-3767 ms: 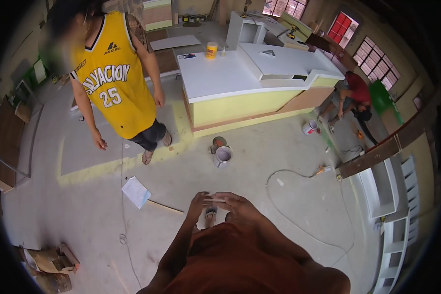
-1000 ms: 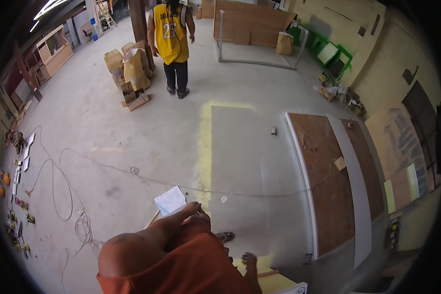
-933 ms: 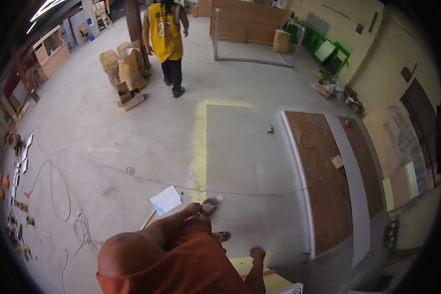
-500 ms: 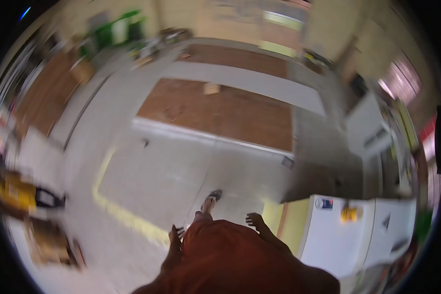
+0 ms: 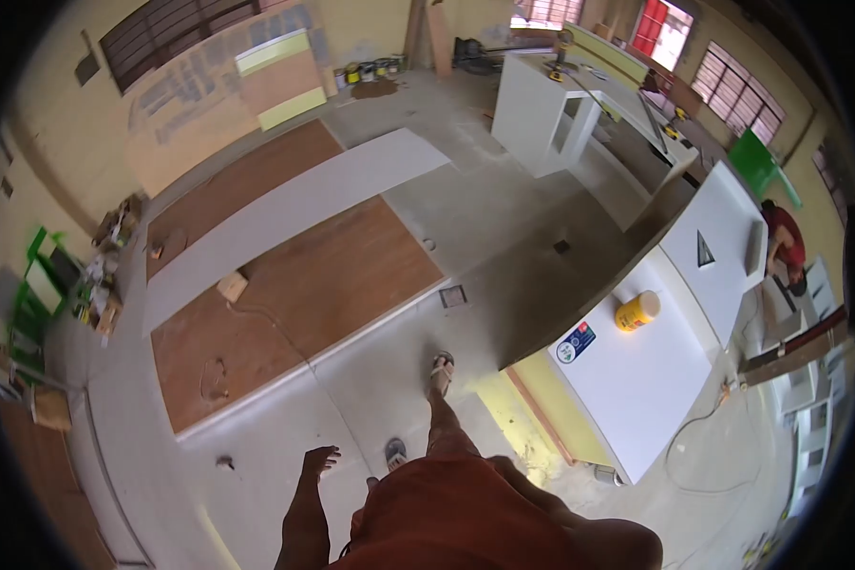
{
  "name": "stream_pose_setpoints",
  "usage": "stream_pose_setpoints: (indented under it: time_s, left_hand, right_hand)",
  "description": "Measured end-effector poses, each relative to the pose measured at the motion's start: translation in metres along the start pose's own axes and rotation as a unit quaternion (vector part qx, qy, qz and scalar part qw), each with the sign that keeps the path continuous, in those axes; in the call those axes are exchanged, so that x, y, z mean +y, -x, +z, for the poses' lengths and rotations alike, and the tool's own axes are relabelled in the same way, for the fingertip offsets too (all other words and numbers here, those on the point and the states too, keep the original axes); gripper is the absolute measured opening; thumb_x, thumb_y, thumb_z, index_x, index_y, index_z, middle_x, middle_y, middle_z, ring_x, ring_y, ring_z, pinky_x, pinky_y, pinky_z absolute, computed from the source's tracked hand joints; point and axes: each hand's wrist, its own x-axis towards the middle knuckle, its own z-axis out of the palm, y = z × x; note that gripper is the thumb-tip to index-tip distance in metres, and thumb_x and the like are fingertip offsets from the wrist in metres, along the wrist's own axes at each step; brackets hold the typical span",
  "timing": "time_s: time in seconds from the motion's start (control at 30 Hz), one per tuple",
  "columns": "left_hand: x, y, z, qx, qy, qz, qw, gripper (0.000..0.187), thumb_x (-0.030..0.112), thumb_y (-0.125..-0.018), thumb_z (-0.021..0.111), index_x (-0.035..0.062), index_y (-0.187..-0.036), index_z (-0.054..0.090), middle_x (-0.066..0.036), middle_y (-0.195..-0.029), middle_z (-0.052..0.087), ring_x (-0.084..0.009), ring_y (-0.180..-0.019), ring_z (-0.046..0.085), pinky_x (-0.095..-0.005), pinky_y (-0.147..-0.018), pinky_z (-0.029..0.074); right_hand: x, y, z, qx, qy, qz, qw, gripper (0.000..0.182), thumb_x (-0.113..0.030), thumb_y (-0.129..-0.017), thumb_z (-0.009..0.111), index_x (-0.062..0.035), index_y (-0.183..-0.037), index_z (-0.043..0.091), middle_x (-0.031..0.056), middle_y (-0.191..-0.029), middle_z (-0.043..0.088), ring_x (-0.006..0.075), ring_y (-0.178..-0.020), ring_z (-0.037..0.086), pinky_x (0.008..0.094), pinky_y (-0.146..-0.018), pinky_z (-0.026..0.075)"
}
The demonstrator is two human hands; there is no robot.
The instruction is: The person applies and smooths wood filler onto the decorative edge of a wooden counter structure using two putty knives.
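Note:
My left hand [image 5: 322, 461] hangs low in front of me, fingers apart and holding nothing, above the grey floor. My right arm reaches down beside the orange clothing, and its hand is hidden. To the right, a white panel surface [image 5: 617, 380] carries a yellow container [image 5: 637, 311] lying on its side and a blue label or packet [image 5: 576, 342]. Ahead and left lies a large brown board [image 5: 304, 304] with a small wooden block [image 5: 232, 287] at its far edge.
A white strip [image 5: 294, 209] and another brown board [image 5: 247, 185] lie beyond. A white cabinet [image 5: 532, 114] with tools stands at the back right. Another person in red [image 5: 785, 239] bends at the far right. A cord [image 5: 708, 491] crosses the floor on the right.
The view has swung right, so the boards sit further left and the white panel is nearer. My left hand has shifted left in view; my right hand has gone out of sight.

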Motion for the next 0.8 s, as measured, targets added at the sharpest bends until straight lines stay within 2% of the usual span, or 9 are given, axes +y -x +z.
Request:
stream_pose_setpoints:
  time_s: [0.1, 0.2, 0.33, 0.4, 0.47, 0.5, 0.53, 0.6, 0.8]
  left_hand:
    - [0.093, -0.031, 0.017, 0.009, 0.029, 0.059, 0.998, 0.039, 0.039, -0.09, 0.064, 0.0098, -0.116, 0.067, -0.007, -0.108, 0.071, -0.023, -0.094, 0.066, -0.0398, -0.083, 0.05]
    - [0.151, -0.059, 0.056, -0.055, 0.112, 0.055, 0.991, 0.037, 0.034, -0.092, 0.059, 0.0087, -0.118, 0.066, -0.009, -0.109, 0.071, -0.0228, -0.092, 0.066, -0.0378, -0.081, 0.051]
    - [0.244, -0.104, 0.142, -0.15, -0.041, 0.019, 0.988, 0.027, 0.024, -0.092, 0.058, 0.0078, -0.109, 0.07, -0.011, -0.103, 0.072, -0.0238, -0.089, 0.069, -0.0365, -0.074, 0.056]
    - [0.287, -0.139, 0.173, -0.145, -0.347, 0.399, 0.836, 0.021, 0.02, -0.085, 0.062, 0.0097, -0.099, 0.073, -0.011, -0.103, 0.072, -0.0287, -0.091, 0.069, -0.0383, -0.076, 0.056]
    - [0.355, -0.155, 0.191, -0.201, -0.472, 0.43, 0.743, 0.02, 0.019, -0.082, 0.062, 0.0114, -0.095, 0.074, -0.013, -0.105, 0.071, -0.0325, -0.095, 0.068, -0.0405, -0.08, 0.056]
    - [0.399, -0.159, 0.203, -0.233, -0.488, 0.388, 0.747, 0.027, 0.021, -0.087, 0.06, 0.0065, -0.109, 0.069, -0.013, -0.104, 0.071, -0.0276, -0.095, 0.069, -0.0385, -0.082, 0.055]
    - [0.43, -0.158, 0.213, -0.263, -0.498, 0.346, 0.75, 0.037, 0.023, -0.093, 0.059, 0.0016, -0.123, 0.064, -0.012, -0.103, 0.072, -0.0227, -0.094, 0.069, -0.0364, -0.085, 0.055]
    - [0.44, -0.235, 0.211, -0.25, -0.162, 0.25, 0.921, 0.034, 0.023, -0.095, 0.056, 0.0022, -0.122, 0.064, -0.013, -0.1, 0.072, -0.0216, -0.089, 0.071, -0.0349, -0.08, 0.056]
    - [0.523, -0.27, 0.23, -0.112, -0.086, 0.224, 0.964, 0.029, 0.027, -0.098, 0.049, 0.0047, -0.109, 0.064, -0.004, -0.073, 0.059, -0.0164, -0.071, 0.069, -0.0297, -0.061, 0.052]
  right_hand:
    - [0.14, 0.118, -0.085, 0.018, -0.037, 0.053, 0.998, 0.034, -0.035, -0.09, 0.062, -0.0075, -0.108, 0.071, 0.0054, -0.094, 0.07, 0.0218, -0.086, 0.064, 0.0365, -0.079, 0.05]
    - [-0.037, -0.102, -0.001, 0.032, -0.078, 0.114, 0.99, 0.035, -0.036, -0.089, 0.064, -0.0077, -0.109, 0.071, 0.005, -0.095, 0.07, 0.0215, -0.089, 0.064, 0.0361, -0.081, 0.05]
    - [-0.147, -0.181, -0.051, 0.049, -0.117, 0.196, 0.972, 0.037, -0.037, -0.087, 0.066, -0.0079, -0.109, 0.072, 0.0045, -0.098, 0.071, 0.0212, -0.092, 0.064, 0.0357, -0.084, 0.049]
    - [-0.165, -0.217, -0.075, 0.064, -0.136, 0.165, 0.975, 0.033, -0.035, -0.084, 0.068, -0.0089, -0.103, 0.074, 0.0023, -0.094, 0.07, 0.0153, -0.093, 0.062, 0.035, -0.086, 0.046]
    - [-0.211, -0.244, -0.101, -0.018, -0.199, 0.11, 0.974, 0.021, -0.028, -0.086, 0.064, -0.0078, -0.087, 0.069, 0.0014, -0.079, 0.065, 0.0118, -0.083, 0.06, 0.0317, -0.074, 0.048]
    - [-0.213, -0.262, -0.109, -0.1, -0.304, 0.047, 0.946, 0.02, -0.027, -0.089, 0.061, -0.0077, -0.089, 0.067, 0.0022, -0.081, 0.064, 0.0151, -0.08, 0.061, 0.0318, -0.072, 0.05]
    - [-0.28, -0.25, -0.118, -0.013, -0.361, 0.215, 0.907, 0.024, -0.029, -0.091, 0.059, -0.0075, -0.099, 0.065, 0.005, -0.089, 0.064, 0.0198, -0.083, 0.064, 0.0347, -0.076, 0.052]
    - [-0.261, -0.279, -0.131, -0.063, -0.331, 0.189, 0.922, 0.028, -0.03, -0.093, 0.058, -0.0064, -0.107, 0.062, 0.0079, -0.097, 0.065, 0.023, -0.087, 0.065, 0.0376, -0.079, 0.053]
    - [-0.232, -0.325, -0.168, -0.013, -0.283, 0.179, 0.942, 0.029, -0.029, -0.095, 0.055, -0.0045, -0.102, 0.069, 0.0091, -0.096, 0.07, 0.0235, -0.085, 0.067, 0.0372, -0.079, 0.053]
